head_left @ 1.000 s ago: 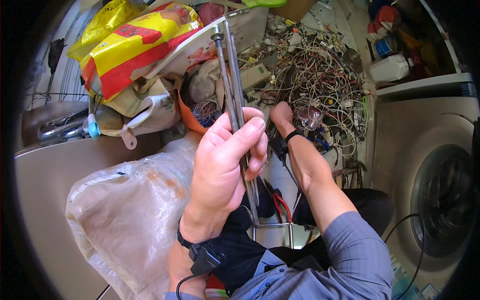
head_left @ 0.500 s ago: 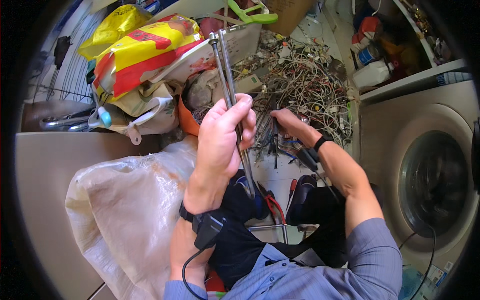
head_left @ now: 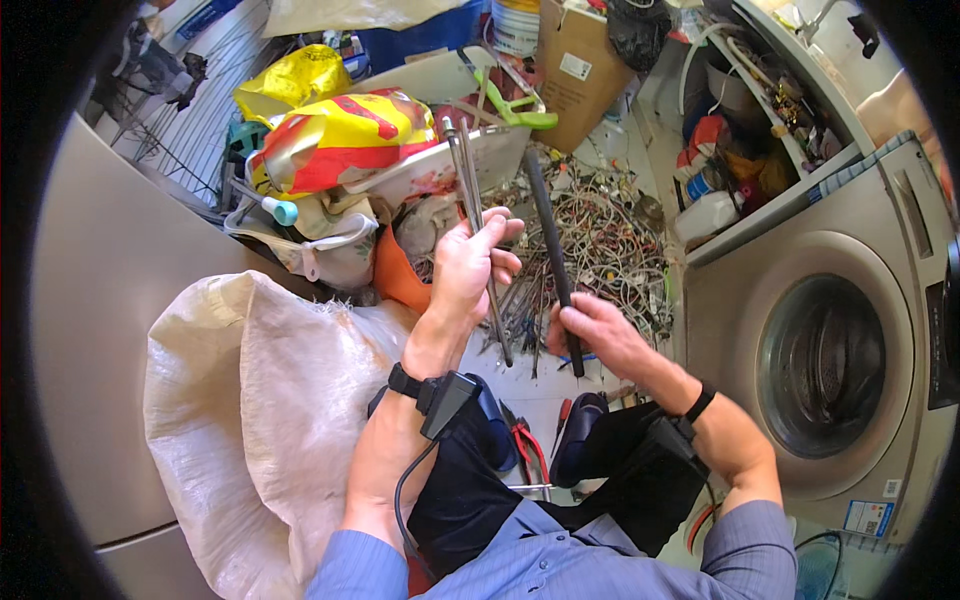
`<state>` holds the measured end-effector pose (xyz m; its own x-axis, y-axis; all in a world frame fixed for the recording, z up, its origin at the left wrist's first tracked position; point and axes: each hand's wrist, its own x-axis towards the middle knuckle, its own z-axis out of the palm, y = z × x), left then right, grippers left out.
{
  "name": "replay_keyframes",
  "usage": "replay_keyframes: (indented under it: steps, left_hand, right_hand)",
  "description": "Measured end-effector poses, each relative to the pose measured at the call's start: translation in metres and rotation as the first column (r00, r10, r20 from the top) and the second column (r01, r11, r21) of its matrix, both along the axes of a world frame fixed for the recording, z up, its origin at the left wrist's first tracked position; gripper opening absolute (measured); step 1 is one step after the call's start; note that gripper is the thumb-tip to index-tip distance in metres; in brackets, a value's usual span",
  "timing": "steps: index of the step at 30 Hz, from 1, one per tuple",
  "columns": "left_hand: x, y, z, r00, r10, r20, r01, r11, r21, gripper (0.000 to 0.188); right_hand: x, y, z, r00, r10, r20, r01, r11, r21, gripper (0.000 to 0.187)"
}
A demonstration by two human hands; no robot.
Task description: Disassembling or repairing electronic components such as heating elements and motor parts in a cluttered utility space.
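Left hand, centre of frame: clamped on thin, silver-coloured metal rods, slanted. Right hand, right of centre: clamped on a long, straight black bar, tilted, crossing before tangled, mostly pale cables.

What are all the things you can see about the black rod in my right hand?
The black rod is long, straight and slim, with a dull surface; its material is unclear. Your right hand grips it near the lower end, which sticks out below. It slants up and slightly left, in front of the tangled cables.
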<state>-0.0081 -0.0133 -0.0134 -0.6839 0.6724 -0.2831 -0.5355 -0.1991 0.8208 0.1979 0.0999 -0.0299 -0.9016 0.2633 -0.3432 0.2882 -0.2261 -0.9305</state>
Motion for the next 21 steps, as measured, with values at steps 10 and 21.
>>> replay_keyframes:
  steps: [10,21]
  left_hand:
    - [0.033,-0.002,0.019,0.910,-0.416,-0.006,0.391,0.850,0.353,0.026]
    - [0.048,0.009,0.001,0.836,-0.547,0.049,0.514,0.810,0.281,0.022]
  right_hand:
    - [0.002,0.009,-0.048,1.000,0.013,0.004,-0.013,0.811,0.586,0.023]
    - [-0.003,0.016,-0.034,0.972,0.227,0.053,-0.206,0.732,0.649,0.025]
